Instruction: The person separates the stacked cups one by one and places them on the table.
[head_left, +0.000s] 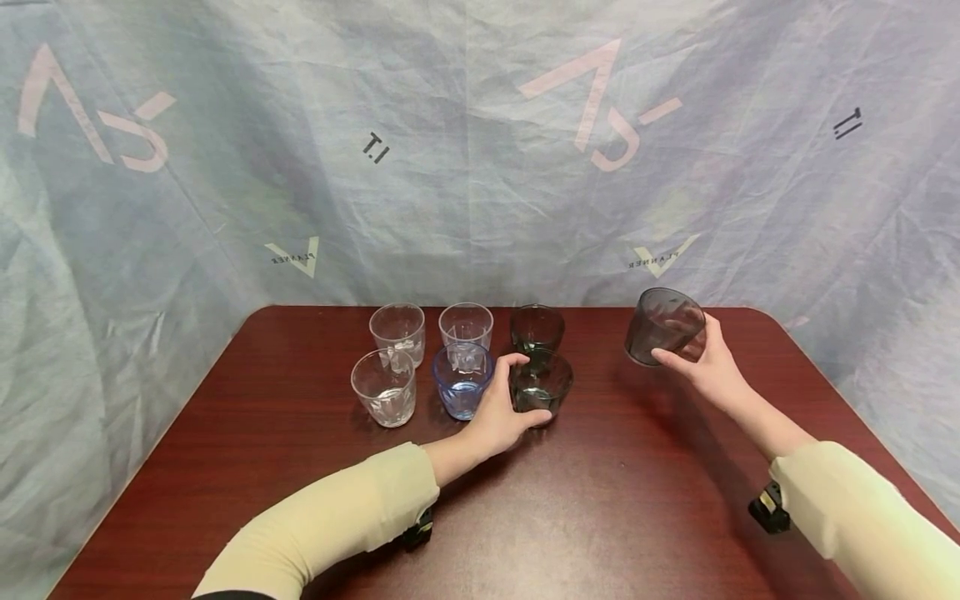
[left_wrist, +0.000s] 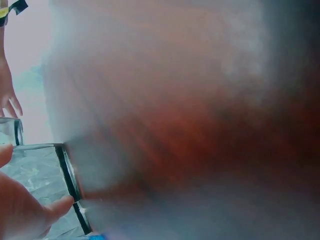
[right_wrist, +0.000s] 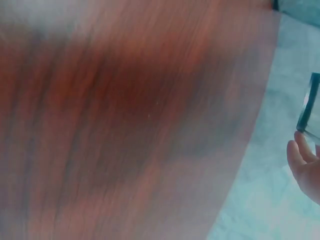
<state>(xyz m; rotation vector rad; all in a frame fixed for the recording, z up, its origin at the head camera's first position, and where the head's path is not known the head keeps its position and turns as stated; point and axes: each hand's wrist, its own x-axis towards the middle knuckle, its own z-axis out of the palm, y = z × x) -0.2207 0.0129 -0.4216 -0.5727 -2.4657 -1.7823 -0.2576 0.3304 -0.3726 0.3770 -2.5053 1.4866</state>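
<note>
A smoky grey glass is held up by my right hand at the table's right, tilted, with thumb and fingers around its side. In the right wrist view only part of that glass and the fingertips show at the right edge. My left hand grips a dark green-grey glass from its left side, thumb in front and fingers behind. That glass stands in the front row on the table. A blue glass stands just left of my left hand, partly covered by it.
Behind stand a dark glass and two clear glasses. Another clear glass is at the front left. The dark red table ends at a hanging grey cloth.
</note>
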